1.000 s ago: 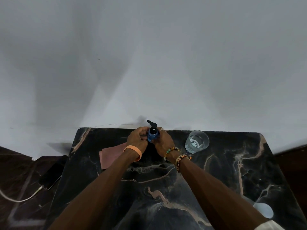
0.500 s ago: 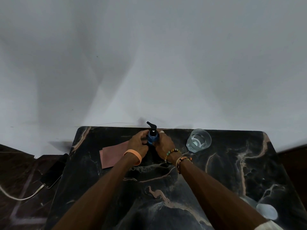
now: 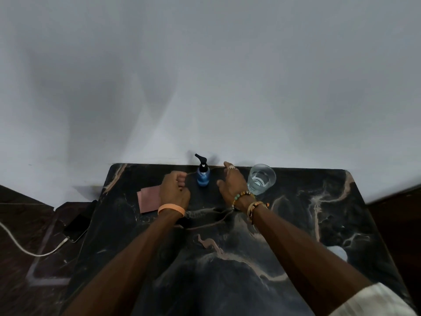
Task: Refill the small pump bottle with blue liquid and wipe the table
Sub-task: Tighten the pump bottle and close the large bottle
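Observation:
The small pump bottle, blue with a black pump head, stands upright and free near the far edge of the dark marble table. My left hand is just left of it, fingers curled, holding nothing, a gap between it and the bottle. My right hand hovers to the bottle's right with fingers spread, not touching it. A pink cloth lies flat on the table, partly under my left hand.
A clear glass with some clear liquid stands right of my right hand. A phone on a white cable lies on the floor to the left. A white wall rises behind the table. A pale spot marks the table's right side.
Both hands were wrapped around the pump bottle; they have let go and moved apart to either side. The bottle now stands alone.

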Available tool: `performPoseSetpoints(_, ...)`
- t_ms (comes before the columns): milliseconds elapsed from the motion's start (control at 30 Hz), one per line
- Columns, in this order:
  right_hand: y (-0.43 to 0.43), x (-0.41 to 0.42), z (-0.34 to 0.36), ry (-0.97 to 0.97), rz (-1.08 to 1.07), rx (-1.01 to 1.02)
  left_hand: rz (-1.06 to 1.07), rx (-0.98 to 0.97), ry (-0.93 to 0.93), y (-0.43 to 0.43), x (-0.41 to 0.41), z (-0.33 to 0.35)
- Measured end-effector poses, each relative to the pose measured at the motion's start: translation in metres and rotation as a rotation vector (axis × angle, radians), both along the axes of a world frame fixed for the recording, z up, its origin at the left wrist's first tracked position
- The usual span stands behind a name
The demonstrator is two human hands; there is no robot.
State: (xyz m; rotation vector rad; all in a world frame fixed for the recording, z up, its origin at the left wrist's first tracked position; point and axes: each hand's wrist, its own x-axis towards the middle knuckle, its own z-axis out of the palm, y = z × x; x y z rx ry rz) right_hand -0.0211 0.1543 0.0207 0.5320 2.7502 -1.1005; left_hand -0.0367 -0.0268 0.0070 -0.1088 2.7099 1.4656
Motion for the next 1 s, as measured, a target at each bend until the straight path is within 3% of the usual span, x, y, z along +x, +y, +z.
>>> performPoseSetpoints(267, 0.04, 0.047, 0.085, 0.135, 0.162, 0.079, -0.235, 0.07, 0.266, 0.047, 0.077, 0.043)
performPoseSetpoints(433, 0.095, 0.099, 0.143, 0.129, 0.32, 0.21, -0.538, 0.089, 0.184, 0.101, 0.149, 0.052)
performPoseSetpoints(567, 0.145, 0.15, 0.166, 0.111, 0.289, 0.237, -0.724, -0.087, 0.112, 0.146, 0.2, 0.041)
performPoseSetpoints(800, 0.178, 0.228, 0.144, -0.006, 0.456, 0.401, -0.538, -0.029, -0.077, 0.209, 0.254, 0.023)
performPoseSetpoints(900, 0.175, 0.244, 0.119, -0.111, 0.547, 0.504, -0.48, -0.03, -0.055, 0.225, 0.252, 0.027)
performPoseSetpoints(1000, 0.171, 0.251, 0.096, -0.084, 0.579, 0.503, -0.445, -0.085, -0.007, 0.233, 0.247, 0.03)
